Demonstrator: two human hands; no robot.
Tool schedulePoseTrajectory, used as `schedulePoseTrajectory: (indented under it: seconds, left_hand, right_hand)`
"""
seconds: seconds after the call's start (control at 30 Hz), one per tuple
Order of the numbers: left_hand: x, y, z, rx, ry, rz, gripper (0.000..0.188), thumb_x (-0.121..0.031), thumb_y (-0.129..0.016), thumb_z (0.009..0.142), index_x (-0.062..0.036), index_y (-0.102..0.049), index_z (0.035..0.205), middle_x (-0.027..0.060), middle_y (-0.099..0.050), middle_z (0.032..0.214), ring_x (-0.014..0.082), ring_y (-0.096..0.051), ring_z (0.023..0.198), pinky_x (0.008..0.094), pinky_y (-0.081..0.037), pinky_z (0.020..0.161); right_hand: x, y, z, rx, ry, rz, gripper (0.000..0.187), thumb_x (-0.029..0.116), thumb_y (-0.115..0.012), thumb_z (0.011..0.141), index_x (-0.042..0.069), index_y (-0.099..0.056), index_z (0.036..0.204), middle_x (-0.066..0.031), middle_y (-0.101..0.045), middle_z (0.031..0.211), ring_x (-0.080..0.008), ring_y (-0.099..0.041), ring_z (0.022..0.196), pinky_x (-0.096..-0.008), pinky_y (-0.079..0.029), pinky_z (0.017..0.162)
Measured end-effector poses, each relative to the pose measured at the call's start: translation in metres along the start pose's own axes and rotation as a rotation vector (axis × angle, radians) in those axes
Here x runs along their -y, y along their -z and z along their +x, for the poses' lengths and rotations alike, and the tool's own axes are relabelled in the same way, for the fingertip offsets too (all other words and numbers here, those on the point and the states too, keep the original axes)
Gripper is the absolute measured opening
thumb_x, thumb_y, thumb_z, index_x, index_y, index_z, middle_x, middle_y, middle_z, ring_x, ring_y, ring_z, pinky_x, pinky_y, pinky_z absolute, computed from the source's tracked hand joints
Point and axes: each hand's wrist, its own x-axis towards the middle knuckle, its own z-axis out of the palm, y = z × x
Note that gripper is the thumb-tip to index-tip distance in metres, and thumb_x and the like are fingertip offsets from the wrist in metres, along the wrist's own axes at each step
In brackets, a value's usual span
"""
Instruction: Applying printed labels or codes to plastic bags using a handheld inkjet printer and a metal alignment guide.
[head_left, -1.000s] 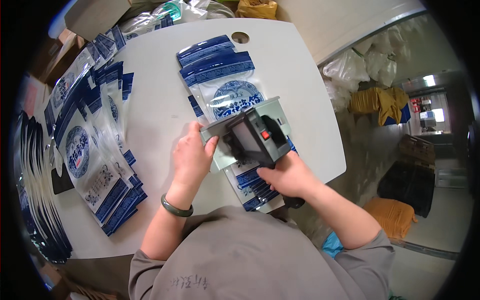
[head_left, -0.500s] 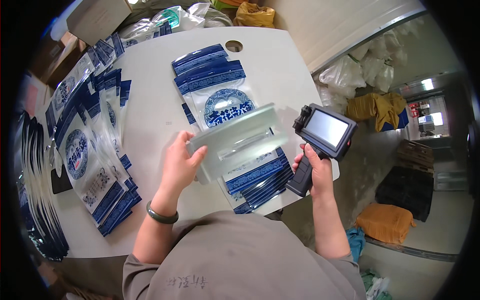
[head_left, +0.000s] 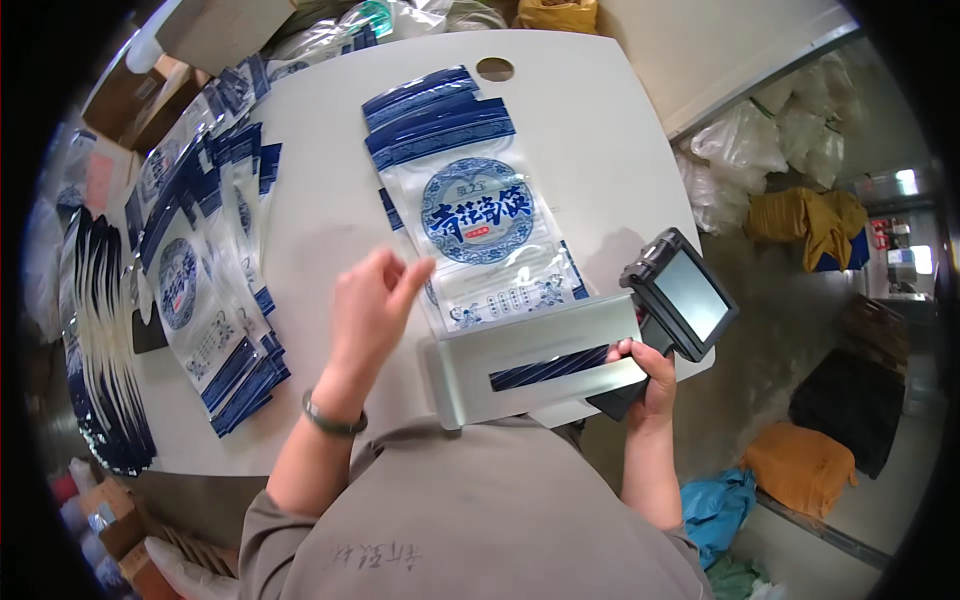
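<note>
My right hand grips the dark handle of a handheld printer, a black pistol-shaped device with a screen. Its fingers come close to the right end of a translucent frosted template with a long slot. That template lies across the lower end of a stack of clear plastic bags with blue-and-white patterns; dark blue bag edges show through its slot. Over the stack's left edge hovers my left hand, slightly blurred, its fingers curled and thumb apart, with nothing visible in it.
More patterned bags are fanned out on the left of the white table, beside a tightly packed row of bags. A round hole pierces the far side. Cartons stand at the back left; an orange bundle lies on the floor at right.
The template has moved from above the stack's middle down to its lower end. My left hand has let go of it. The printer has shifted slightly right and down.
</note>
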Motion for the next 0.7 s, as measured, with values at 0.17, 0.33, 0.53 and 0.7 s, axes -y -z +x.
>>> schedulePoseTrajectory:
  seconds: [0.17,0.33,0.53,0.7]
  left_hand:
    - [-0.014,-0.02,0.051,-0.161,0.005,0.3,0.045,-0.047,-0.07,0.08,-0.0045,-0.059,0.073,0.0114,-0.063,0.068,0.0286,-0.063,0.072,0.0399,-0.048,0.065]
    - [0.005,-0.016,0.049,-0.231,-0.037,0.051,0.032,-0.035,-0.069,0.082,-0.0071,-0.059,0.069,0.0108,-0.062,0.068,0.0283,-0.061,0.065,0.0378,-0.047,0.059]
    - [0.012,-0.057,0.046,-0.41,-0.428,0.118,0.019,-0.004,-0.062,0.08,-0.0111,-0.059,0.098,0.0143,-0.06,0.078,0.0287,-0.06,0.067,0.0355,-0.046,0.057]
    - [0.024,0.038,0.008,-0.595,-0.327,-0.502,0.046,-0.007,-0.064,0.086,-0.0055,-0.047,0.128,0.0149,-0.061,0.078,0.0231,-0.059,0.063,0.035,-0.048,0.059]
  right_hand:
    - [-0.005,0.018,0.008,0.023,-0.001,0.082,0.05,0.005,-0.059,0.073,-0.003,-0.048,0.121,-0.0127,-0.06,0.079,-0.0257,-0.061,0.07,-0.036,-0.053,0.066]
    - [-0.012,0.026,0.018,0.095,-0.058,0.18,0.052,0.002,-0.056,0.072,-0.002,-0.047,0.122,-0.0121,-0.06,0.079,-0.0252,-0.06,0.065,-0.035,-0.052,0.062]
    - [-0.003,0.05,-0.014,-0.231,-0.233,0.018,0.019,0.023,-0.061,0.077,0.007,-0.06,0.085,-0.0084,-0.06,0.082,-0.0203,-0.057,0.075,-0.0369,-0.05,0.076]
    - [-0.032,0.127,0.029,0.19,0.307,-0.332,0.04,0.027,-0.044,0.096,-0.001,-0.05,0.124,-0.0199,-0.052,0.119,-0.0296,-0.055,0.104,-0.0429,-0.049,0.089]
